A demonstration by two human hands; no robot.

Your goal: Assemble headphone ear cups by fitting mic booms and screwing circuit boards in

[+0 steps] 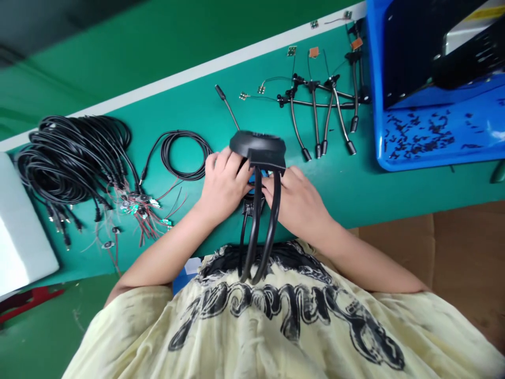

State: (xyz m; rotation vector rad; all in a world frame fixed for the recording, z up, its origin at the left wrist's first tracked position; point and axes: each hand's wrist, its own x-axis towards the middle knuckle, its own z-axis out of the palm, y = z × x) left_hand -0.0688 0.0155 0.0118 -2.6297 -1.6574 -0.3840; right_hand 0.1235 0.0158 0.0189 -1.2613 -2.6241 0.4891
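A black headset (258,149) stands in front of my chest, with two thin curved headband bars (271,221) running down toward my shirt. My left hand (224,184) is closed at the near side of its upper ear cup, fingers curled. From the right, my right hand (298,200) is closed too, with its fingertips meeting the left ones behind the bars. Between the fingertips a bit of blue shows; the ear cup and bars partly hide what they pinch. Below them is a small black end piece (248,206). A microphone boom (228,108) sticks out beyond the ear cup.
Left lie a coiled black cable (185,155), a big cable pile (74,158) and small wired parts (138,205). Several microphone booms (315,118) with little circuit boards lie at the back right. A blue tray (381,158) holding small black pieces is at far right.
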